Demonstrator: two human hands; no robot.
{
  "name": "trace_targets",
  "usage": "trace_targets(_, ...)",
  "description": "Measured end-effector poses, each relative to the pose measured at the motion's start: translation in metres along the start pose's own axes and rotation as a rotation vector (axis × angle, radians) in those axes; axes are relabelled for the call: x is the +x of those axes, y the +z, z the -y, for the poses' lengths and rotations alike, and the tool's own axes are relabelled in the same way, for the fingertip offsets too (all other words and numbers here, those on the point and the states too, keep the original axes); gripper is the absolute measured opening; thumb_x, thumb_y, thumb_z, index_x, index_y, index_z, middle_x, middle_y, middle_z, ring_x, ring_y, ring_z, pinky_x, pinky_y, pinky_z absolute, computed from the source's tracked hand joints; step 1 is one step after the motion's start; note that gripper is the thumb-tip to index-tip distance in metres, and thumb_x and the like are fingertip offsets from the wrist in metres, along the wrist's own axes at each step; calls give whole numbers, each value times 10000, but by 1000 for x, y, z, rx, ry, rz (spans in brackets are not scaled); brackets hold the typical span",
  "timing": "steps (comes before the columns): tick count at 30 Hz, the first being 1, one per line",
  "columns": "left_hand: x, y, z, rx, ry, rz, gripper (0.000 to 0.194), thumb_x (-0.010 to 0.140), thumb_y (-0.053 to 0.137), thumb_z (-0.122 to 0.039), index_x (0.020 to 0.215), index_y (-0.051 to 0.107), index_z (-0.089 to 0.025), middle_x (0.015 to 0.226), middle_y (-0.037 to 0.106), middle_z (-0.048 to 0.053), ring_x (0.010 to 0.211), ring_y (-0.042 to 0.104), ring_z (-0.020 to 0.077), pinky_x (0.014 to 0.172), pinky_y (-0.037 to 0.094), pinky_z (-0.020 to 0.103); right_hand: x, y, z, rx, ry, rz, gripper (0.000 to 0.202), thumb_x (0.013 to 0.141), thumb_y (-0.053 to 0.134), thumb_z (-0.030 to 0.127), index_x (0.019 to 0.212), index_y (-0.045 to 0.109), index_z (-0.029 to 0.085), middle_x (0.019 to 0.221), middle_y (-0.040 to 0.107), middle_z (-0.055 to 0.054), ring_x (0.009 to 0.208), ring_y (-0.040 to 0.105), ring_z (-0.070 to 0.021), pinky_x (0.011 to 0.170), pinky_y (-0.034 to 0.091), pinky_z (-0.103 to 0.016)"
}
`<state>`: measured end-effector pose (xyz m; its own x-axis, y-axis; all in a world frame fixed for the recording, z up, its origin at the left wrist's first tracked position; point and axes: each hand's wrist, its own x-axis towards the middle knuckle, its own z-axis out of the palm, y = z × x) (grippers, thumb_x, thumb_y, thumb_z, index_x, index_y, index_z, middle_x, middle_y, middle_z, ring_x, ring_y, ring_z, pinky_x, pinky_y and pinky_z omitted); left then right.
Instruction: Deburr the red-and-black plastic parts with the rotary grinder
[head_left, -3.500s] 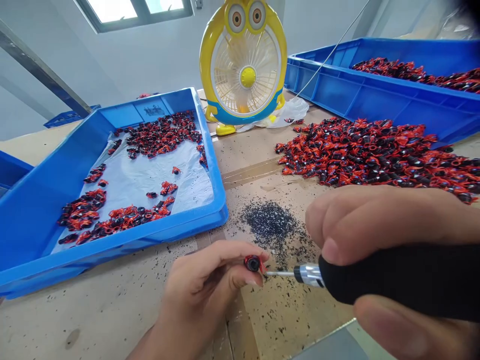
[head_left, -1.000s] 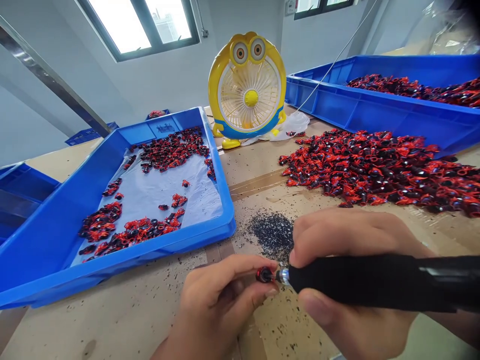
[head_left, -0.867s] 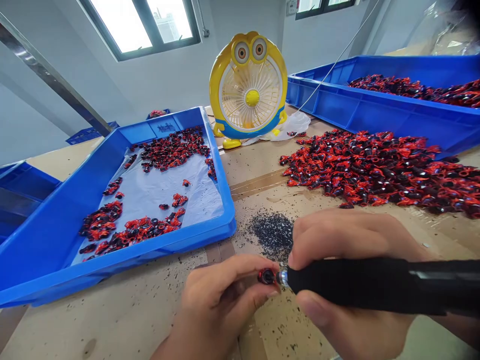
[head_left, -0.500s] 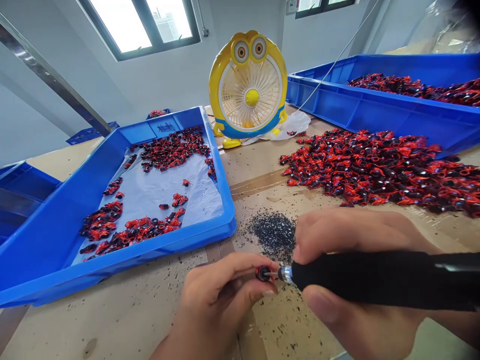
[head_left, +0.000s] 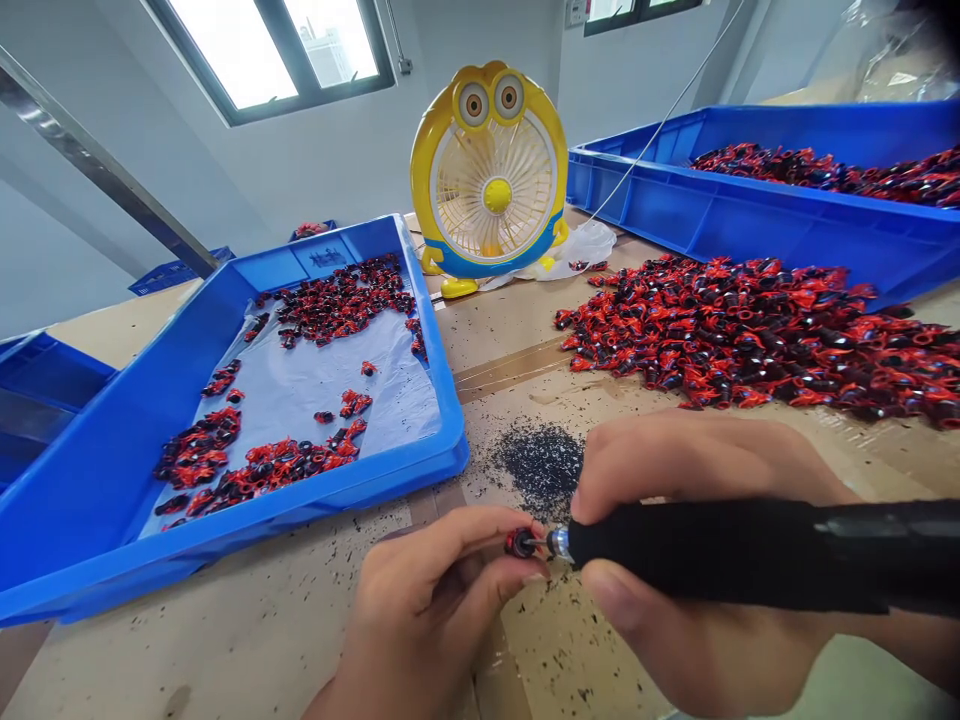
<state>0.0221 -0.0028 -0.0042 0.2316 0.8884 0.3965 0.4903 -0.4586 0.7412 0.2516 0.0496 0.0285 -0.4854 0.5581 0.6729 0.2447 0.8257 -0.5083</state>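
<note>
Between thumb and fingers, my left hand [head_left: 439, 600] pinches a small red and black part [head_left: 519, 543] at the lower middle. My right hand [head_left: 697, 560] is wrapped round a black pen-shaped power tool [head_left: 720, 555] that lies level and points left. The tool's thin metal tip meets the round end of the part; how deep it reaches cannot be seen. Just behind the hands lies a heap of black shavings [head_left: 541, 462]. A large pile of similar red and black parts [head_left: 735, 330] spreads over the table to the right.
A blue tray [head_left: 450, 400] at the left holds red and black parts on a white sheet. Another blue tray [head_left: 787, 225] with more parts is at the back right. A yellow fan [head_left: 496, 195] stands between them on the cardboard-covered table [head_left: 247, 640].
The view has shifted slightly. Both hands, the part and the tool appear a little further left, the tool somewhat more so, with its tip still at the part.
</note>
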Motion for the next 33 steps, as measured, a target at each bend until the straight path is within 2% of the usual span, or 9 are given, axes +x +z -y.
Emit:
trace_targets(3,-2,-1,3,93,38,-3,159,946,881,-260,1080,812,-313,854,888,-92,581,789,74,600,602,77,3,8,4,3,35,-48,93,823,676,204,882,608,227,661,660,76,497,559,-48,450,416,-189)
trace_targets(6,-3,-2,3,144,59,-13,123,965,860,-285,1075,810,-308,799,868,-91,500,724,65,550,576,93,2,18,9,27,109,-213,28,814,616,218,837,609,232,620,605,79,489,495,-53,459,364,-214)
trace_targets(8,-3,-2,3,169,55,-12,111,972,850,-279,1074,813,-302,805,874,-81,511,732,72,553,577,101,0,22,10,27,135,-285,27,811,594,222,833,607,233,609,572,81,476,434,-52,456,326,-222)
trace_targets(12,-4,-1,3,203,77,-12,110,974,850,-297,1076,807,-302,796,871,-83,501,712,69,540,558,106,-3,25,7,63,148,-206,15,817,604,230,830,609,229,626,557,93,510,434,-48,529,399,-210)
trace_targets(15,-4,-1,3,202,86,-6,107,987,839,-316,1082,793,-301,776,856,-93,492,696,63,533,546,103,-5,25,6,77,141,-203,25,824,601,243,845,609,233,645,556,93,525,433,-55,585,440,-223)
trace_targets(18,-4,-2,2,210,74,-11,94,1002,822,-328,1083,779,-307,745,834,-110,476,682,57,524,539,100,-7,24,6,91,137,-219,43,829,606,233,868,623,234,668,578,95,519,429,-49,583,436,-215)
trace_targets(21,-4,-3,2,241,87,-4,90,1015,806,-321,1091,758,-322,730,823,-131,468,679,49,517,530,92,-6,22,5,97,159,-175,45,826,612,233,863,638,234,662,597,98,521,452,-42,581,433,-201)
trace_targets(26,-5,-5,4,253,128,26,88,1043,768,-328,1126,737,-317,808,859,-118,530,738,55,566,563,88,-5,22,4,108,106,-182,39,835,615,240,870,623,225,684,614,96,567,509,-42,596,447,-195)
trace_targets(33,-4,-6,3,233,109,18,110,1037,778,-295,1135,733,-319,841,864,-127,606,794,54,618,585,66,-3,21,2,96,139,-163,49,845,637,249,882,666,233,684,647,90,571,540,-42,570,439,-197)
